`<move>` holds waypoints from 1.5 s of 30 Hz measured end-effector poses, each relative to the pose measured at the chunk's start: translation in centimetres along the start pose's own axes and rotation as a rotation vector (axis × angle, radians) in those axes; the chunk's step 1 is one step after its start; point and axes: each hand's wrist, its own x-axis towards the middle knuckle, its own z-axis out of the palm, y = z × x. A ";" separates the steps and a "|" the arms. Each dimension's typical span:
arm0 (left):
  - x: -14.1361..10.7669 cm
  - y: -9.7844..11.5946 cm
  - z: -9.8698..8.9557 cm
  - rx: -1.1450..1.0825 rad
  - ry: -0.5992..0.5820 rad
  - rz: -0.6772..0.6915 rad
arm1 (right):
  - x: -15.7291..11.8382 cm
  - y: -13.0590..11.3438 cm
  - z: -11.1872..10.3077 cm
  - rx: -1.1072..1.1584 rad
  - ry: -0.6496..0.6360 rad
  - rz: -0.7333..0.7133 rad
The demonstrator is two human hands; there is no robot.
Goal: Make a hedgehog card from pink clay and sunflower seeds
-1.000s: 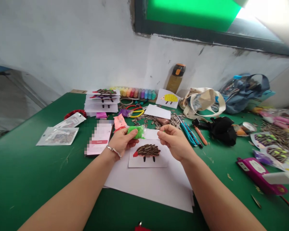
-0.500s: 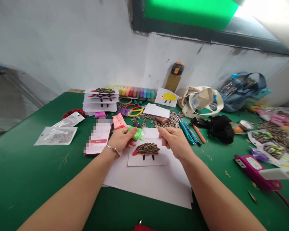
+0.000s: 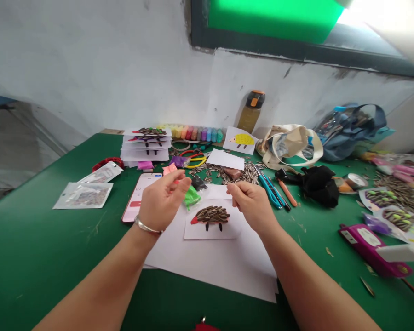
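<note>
On the white paper (image 3: 221, 269), the hedgehog picture (image 3: 211, 219) already carries its seed back (image 3: 214, 213), red head (image 3: 193, 220) and two black legs (image 3: 207, 227); no green shows on it. The left hand (image 3: 164, 200) curls loosely beside green clay (image 3: 192, 197), the right hand (image 3: 252, 202) pinches closed; whether either holds anything I cannot tell

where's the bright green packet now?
The bright green packet is just left of centre in the head view, right of the left hand, at the far left corner of the hedgehog card.
</note>
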 end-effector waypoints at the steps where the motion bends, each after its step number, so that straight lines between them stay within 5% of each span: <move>1: -0.4 0.4 0.4 -0.165 -0.070 -0.065 | -0.3 -0.2 0.2 -0.018 0.022 -0.055; 5: -2.0 1.6 2.2 -0.719 -0.361 -0.550 | -1.6 -0.8 1.4 -0.150 0.048 -0.445; 8: -2.6 1.9 2.9 -0.919 -0.483 -0.723 | -2.5 -0.9 2.7 -0.337 0.001 -0.702; 15: -3.2 1.6 3.2 -1.304 -0.692 -0.681 | -3.3 -1.4 4.2 -0.704 -0.208 -0.611; 20: -3.5 1.4 3.2 -1.398 -0.880 -0.606 | -2.2 -0.6 3.4 -0.811 -0.144 -0.443; 28: -2.8 0.5 2.7 -1.482 -0.736 -0.615 | -4.0 -1.8 4.7 -0.794 -0.240 -0.685; 34: -3.1 1.1 2.8 -1.507 -0.870 -0.624 | -2.8 -1.1 3.4 -0.884 -0.091 -0.510; 40: -2.7 0.2 2.7 -1.472 -0.670 -0.651 | -4.2 -2.2 4.6 -0.814 -0.276 -0.744; 45: -2.8 1.0 2.8 -1.500 -0.837 -0.621 | -2.5 -1.0 3.2 -0.907 -0.117 -0.506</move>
